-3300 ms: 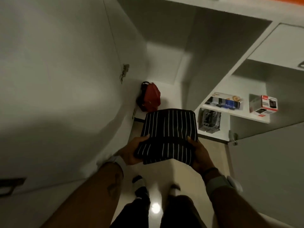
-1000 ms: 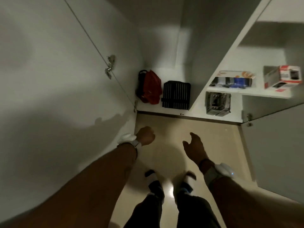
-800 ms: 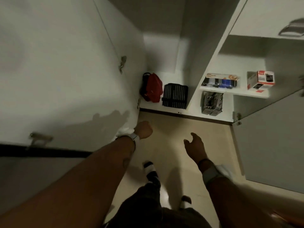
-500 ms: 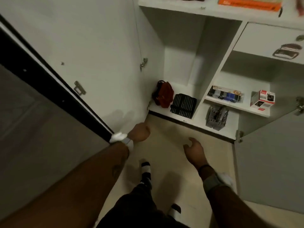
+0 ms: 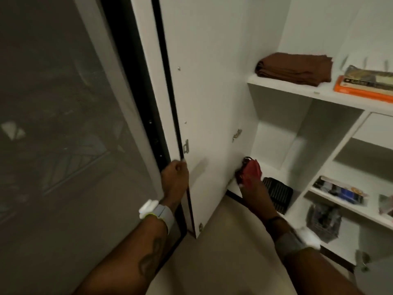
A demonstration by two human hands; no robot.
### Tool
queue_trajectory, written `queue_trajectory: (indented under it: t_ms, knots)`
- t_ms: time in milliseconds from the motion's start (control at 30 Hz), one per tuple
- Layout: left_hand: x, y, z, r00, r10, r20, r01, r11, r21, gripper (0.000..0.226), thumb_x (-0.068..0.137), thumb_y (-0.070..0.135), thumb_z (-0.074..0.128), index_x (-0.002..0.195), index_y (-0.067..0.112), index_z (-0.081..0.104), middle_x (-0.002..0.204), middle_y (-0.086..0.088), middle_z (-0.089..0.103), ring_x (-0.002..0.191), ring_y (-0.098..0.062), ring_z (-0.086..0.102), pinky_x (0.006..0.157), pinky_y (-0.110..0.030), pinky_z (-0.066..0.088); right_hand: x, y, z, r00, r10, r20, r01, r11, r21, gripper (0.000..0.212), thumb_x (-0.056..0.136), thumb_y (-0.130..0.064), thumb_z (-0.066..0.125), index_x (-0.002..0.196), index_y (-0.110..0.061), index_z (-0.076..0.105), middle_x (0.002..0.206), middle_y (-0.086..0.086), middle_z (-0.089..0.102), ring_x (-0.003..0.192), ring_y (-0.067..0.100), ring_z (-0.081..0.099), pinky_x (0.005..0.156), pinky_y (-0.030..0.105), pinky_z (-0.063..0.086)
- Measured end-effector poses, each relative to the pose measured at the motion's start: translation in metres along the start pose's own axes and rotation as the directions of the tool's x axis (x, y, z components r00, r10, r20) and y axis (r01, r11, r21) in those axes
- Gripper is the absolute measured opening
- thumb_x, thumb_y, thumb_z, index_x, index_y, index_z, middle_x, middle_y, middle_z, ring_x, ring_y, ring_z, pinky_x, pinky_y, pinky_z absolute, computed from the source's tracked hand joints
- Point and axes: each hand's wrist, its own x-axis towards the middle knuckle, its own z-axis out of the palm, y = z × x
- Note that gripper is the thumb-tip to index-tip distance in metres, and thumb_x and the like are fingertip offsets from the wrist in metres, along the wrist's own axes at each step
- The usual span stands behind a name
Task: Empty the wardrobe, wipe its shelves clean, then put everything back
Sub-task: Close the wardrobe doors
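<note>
left grip (image 5: 175, 175) curled round white wardrobe door (image 5: 208, 103) edge, left of the one red fabric bag (image 5: 252, 170). right grip (image 5: 254, 193) blurred, partly blocking the bag; can't tell if spread or closed. one black striped folded cloth (image 5: 278, 196) right of bag, one brown folded cloth (image 5: 295, 68) on shelf above.

Right hand (image 5: 253, 193) is motion-blurred and covers part of the red bag (image 5: 252, 170); its grip is indeterminate. Stacked books (image 5: 365, 85) are cut by the right edge.

On the left, a large grey screened window (image 5: 63, 124) sits dim, edged by a black frame (image 5: 138, 81). Beige floor (image 5: 229, 241) spreads near and centre. The white wardrobe door (image 5: 208, 81) stands open beside the frame; the wardrobe (image 5: 287, 86) fills the right.
</note>
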Motion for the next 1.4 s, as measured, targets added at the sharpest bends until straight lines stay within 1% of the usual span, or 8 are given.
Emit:
queue_trajectory:
  t_ms: [167, 367, 533, 667, 833, 1033, 1200, 1400]
  knots:
    - [0.063, 0.038, -0.046, 0.984, 0.123, -0.129, -0.143, 0.976, -0.161, 0.02, 0.101, 0.029, 0.047, 0.086, 0.025, 0.059, 0.076, 0.007, 0.062, 0.072, -0.014, 0.059, 0.068, -0.034, 0.049, 0.03, -0.1, 0.029, 0.986, -0.166, 0.029, 0.166, 0.986, 0.019, 0.051, 0.098, -0.023, 0.062, 0.144, -0.003, 0.048, 0.146, 0.015, 0.05, 0.137, 0.027, 0.045, 0.115, 0.031, 0.029]
    - [0.118, 0.073, -0.042, 0.985, 0.151, 0.09, -0.13, 0.97, -0.207, 0.032, 0.104, 0.049, 0.033, 0.115, 0.037, 0.061, 0.126, 0.006, 0.056, 0.114, -0.009, 0.056, 0.106, -0.043, 0.046, 0.063, -0.189, 0.046, 0.928, -0.371, -0.015, 0.371, 0.926, 0.061, 0.066, 0.101, -0.027, 0.058, 0.156, -0.009, 0.028, 0.16, 0.007, 0.033, 0.147, 0.02, 0.03, 0.113, 0.018, 0.017]
    - [0.101, 0.049, -0.029, 0.962, 0.264, 0.067, -0.24, 0.938, -0.25, 0.04, 0.107, 0.039, 0.035, 0.145, 0.033, 0.049, 0.163, 0.013, 0.021, 0.142, 0.013, 0.023, 0.112, -0.008, 0.024, 0.065, -0.198, 0.051, 0.892, -0.448, -0.056, 0.451, 0.89, 0.068, 0.071, 0.1, -0.031, 0.058, 0.158, -0.013, 0.022, 0.163, 0.002, 0.028, 0.148, 0.016, 0.027, 0.116, 0.02, 0.02]
    - [0.083, 0.061, -0.01, 0.966, 0.252, 0.054, -0.219, 0.914, -0.342, 0.046, 0.109, 0.029, 0.036, 0.152, 0.043, 0.027, 0.166, 0.016, 0.015, 0.144, 0.015, 0.017, 0.11, -0.002, 0.022, 0.072, -0.187, 0.049, 0.883, -0.461, -0.091, 0.466, 0.884, 0.037, 0.073, 0.102, -0.035, 0.057, 0.16, -0.014, 0.018, 0.166, 0.0, 0.022, 0.152, 0.014, 0.02, 0.123, 0.026, 0.019]
    - [0.063, 0.074, 0.002, 0.951, 0.309, -0.025, -0.296, 0.884, -0.361, 0.059, 0.109, 0.026, 0.038, 0.134, 0.078, 0.026, 0.166, 0.016, 0.017, 0.152, -0.005, 0.019, 0.118, -0.024, 0.028, 0.075, -0.18, 0.038, 0.862, -0.5, -0.079, 0.502, 0.865, 0.003, 0.079, 0.101, -0.03, 0.058, 0.161, -0.013, 0.01, 0.168, 0.001, 0.012, 0.155, 0.013, 0.01, 0.123, 0.02, 0.01]
    - [0.036, 0.07, 0.034, 0.911, 0.408, -0.059, -0.403, 0.853, -0.331, 0.049, 0.106, 0.036, 0.036, 0.155, 0.034, 0.035, 0.162, 0.004, 0.033, 0.15, -0.017, 0.029, 0.117, -0.054, 0.035, 0.064, -0.143, 0.009, 0.835, -0.549, -0.043, 0.55, 0.833, 0.06, 0.085, 0.1, -0.039, 0.056, 0.161, -0.013, 0.004, 0.169, -0.001, 0.005, 0.154, 0.006, 0.002, 0.126, 0.028, 0.011]
    - [-0.016, 0.107, 0.068, 0.888, 0.457, 0.056, -0.397, 0.82, -0.412, 0.046, 0.105, 0.052, 0.032, 0.151, 0.051, 0.03, 0.162, 0.002, 0.034, 0.149, -0.011, 0.032, 0.117, -0.025, 0.033, 0.043, -0.104, -0.037, 0.849, -0.51, -0.137, 0.523, 0.849, 0.074, 0.075, 0.102, -0.039, 0.054, 0.161, -0.021, 0.011, 0.167, -0.005, 0.02, 0.152, 0.006, 0.02, 0.123, 0.036, 0.026]
    - [-0.078, 0.153, 0.136, 0.781, 0.594, 0.194, -0.497, 0.779, -0.382, 0.052, 0.106, 0.039, 0.036, 0.15, 0.013, 0.042, 0.162, 0.003, 0.032, 0.148, -0.008, 0.031, 0.116, -0.018, 0.029, 0.02, -0.042, -0.125, 0.873, -0.427, -0.234, 0.464, 0.876, 0.133, 0.052, 0.105, -0.024, 0.051, 0.152, -0.031, 0.031, 0.138, -0.014, 0.053, 0.121, 0.006, 0.058, 0.102, 0.031, 0.049]
